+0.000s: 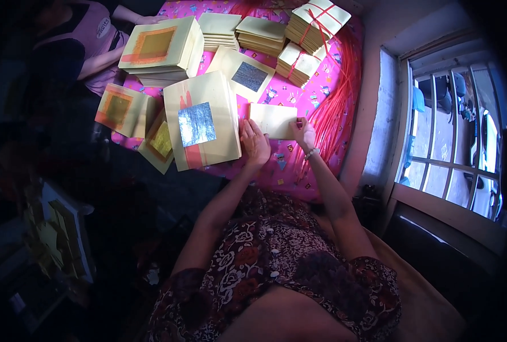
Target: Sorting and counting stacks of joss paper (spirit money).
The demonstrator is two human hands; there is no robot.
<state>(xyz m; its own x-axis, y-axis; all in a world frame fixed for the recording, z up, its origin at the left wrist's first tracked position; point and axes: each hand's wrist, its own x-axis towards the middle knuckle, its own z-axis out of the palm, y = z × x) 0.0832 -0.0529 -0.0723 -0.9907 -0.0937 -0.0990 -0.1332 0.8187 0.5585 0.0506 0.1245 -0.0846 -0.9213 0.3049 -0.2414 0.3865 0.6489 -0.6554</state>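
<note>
A small rectangle of cream paper (271, 118) lies on the pink cloth in front of me; whether it is one sheet or several cannot be told. Against its left edge rest the stretched-out fingers of my left hand (256, 143). My right hand (306, 135), with a bead bracelet at the wrist, pinches the paper's right edge between thumb and fingers. Just left of my left hand stands a thick stack of cream paper (226, 117), its top sheet bearing a silver square and red streaks. Red plastic strands (328, 137) spread out beyond my right hand.
Tied paper bundles (292, 60) and untied paper stacks (260, 34) fill the far side. Another big stack (194, 48) has an orange-and-gold square. A person in a pink top (96, 34) reaches in from the far left. A barred window (450, 131) is at right.
</note>
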